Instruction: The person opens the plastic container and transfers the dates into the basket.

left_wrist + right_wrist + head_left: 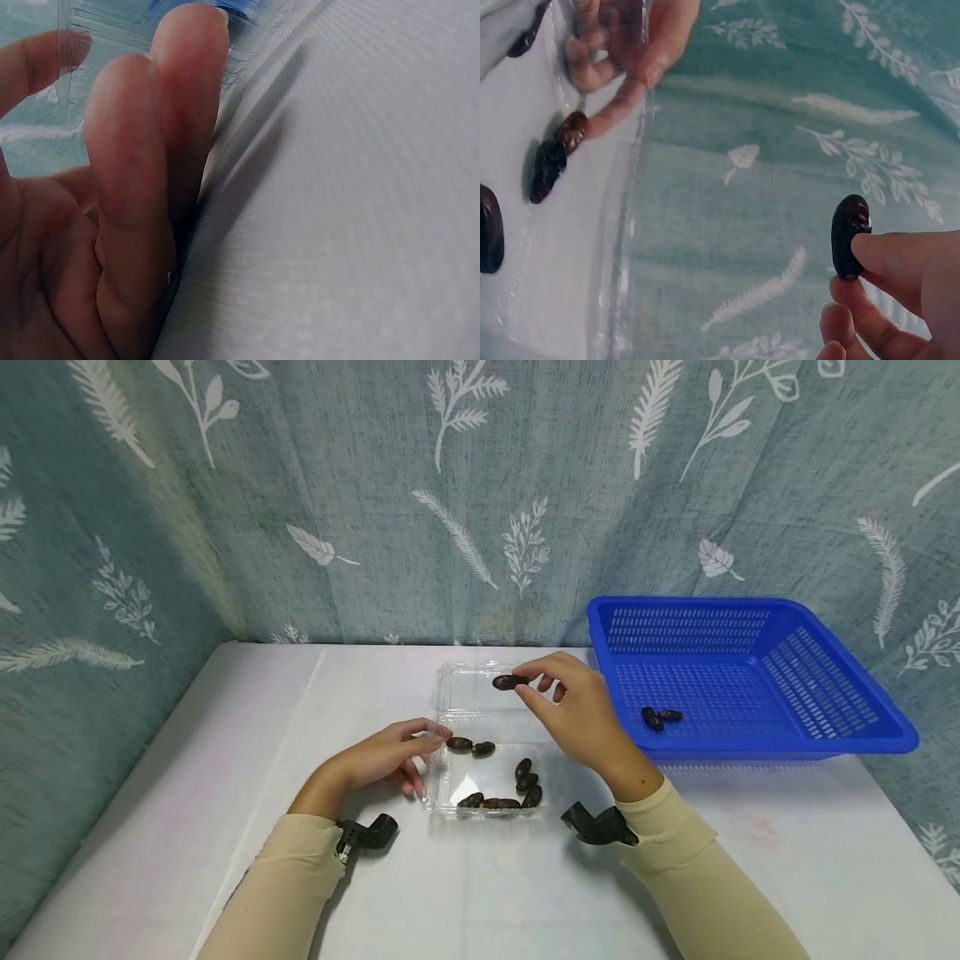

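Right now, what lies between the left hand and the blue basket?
In the head view, the clear plastic container with dark dates in it; the right hand, pinching another date, is also between them.

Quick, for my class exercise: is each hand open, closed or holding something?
Left hand: holding the clear box by its side.
Right hand: holding a dark date.

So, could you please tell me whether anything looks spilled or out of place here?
Nothing stands out: the dates lie inside the clear container and the blue basket, apart from one date pinched in the right hand, and the left hand touches the container's side. I see none spilled.
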### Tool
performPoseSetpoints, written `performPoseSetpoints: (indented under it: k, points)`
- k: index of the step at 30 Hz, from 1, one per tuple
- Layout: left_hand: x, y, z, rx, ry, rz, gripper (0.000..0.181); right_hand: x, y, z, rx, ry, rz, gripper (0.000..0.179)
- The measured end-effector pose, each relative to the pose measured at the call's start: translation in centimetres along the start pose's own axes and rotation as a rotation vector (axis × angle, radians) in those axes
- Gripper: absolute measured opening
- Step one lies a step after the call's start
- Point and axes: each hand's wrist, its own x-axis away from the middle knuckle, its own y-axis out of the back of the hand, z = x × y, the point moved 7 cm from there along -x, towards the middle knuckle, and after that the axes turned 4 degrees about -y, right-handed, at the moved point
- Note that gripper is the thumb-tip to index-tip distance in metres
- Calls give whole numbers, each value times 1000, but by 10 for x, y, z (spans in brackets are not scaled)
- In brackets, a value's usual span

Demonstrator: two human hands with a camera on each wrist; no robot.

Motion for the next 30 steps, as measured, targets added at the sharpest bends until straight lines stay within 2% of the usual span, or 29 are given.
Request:
performPoseSetpoints:
  k: [6,12,21,25,30]
  points:
    - [-3,-5,3,12,-8,3,49,7,24,-8,18,-22,-90,19]
    - [-2,-3,2,12,-4,-6,48,6,51,-32,60,-109,-87,18]
    - [0,1,1,6,3,-12,49,1,95,-75,188,-283,5,25]
    - [1,0,2,5,12,-10,48,1,107,-94,242,-353,62,26]
    - [0,1,3,6,13,-17,47,-1,116,-115,328,-401,148,26]
